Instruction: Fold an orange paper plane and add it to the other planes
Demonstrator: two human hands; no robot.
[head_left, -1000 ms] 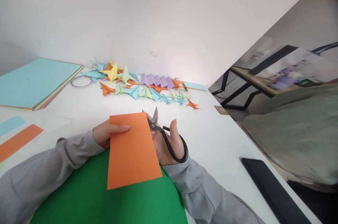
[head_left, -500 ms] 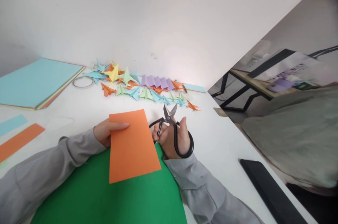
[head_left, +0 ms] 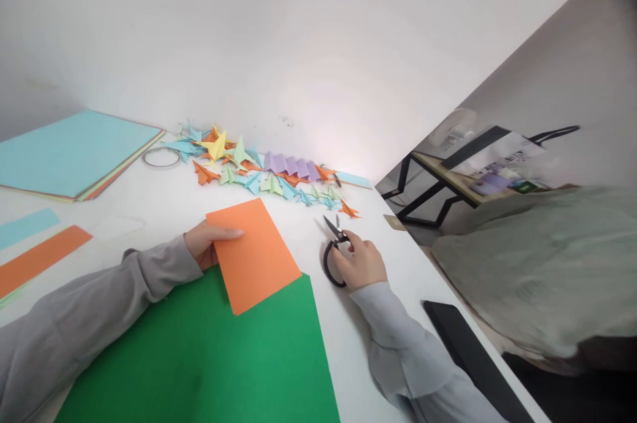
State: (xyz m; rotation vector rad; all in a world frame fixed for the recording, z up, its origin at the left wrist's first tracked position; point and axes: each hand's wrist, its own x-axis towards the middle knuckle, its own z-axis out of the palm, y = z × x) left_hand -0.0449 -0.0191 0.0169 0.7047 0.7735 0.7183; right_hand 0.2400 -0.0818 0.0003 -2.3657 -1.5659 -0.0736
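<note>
Between the thumb and fingers of my left hand (head_left: 206,242) is an orange paper (head_left: 259,263), held by its upper left edge above a large green sheet (head_left: 199,356). My right hand (head_left: 361,260) grips black-handled scissors (head_left: 341,236) over the white table, right of the green sheet. The scissors' blades are parted and point away from me. Beyond both hands lies a row of small folded paper shapes (head_left: 271,182) in orange, green, blue and yellow.
At the back left sits a stack of coloured sheets (head_left: 79,154), with a clear ring (head_left: 162,157) beside it. Blue and orange strips (head_left: 44,260) lie at the left. A black flat object (head_left: 472,356) rests near the right table edge.
My right hand has moved right, away from the orange paper, and turned palm down with the scissors lowered towards the table. The orange paper has tilted in my left hand.
</note>
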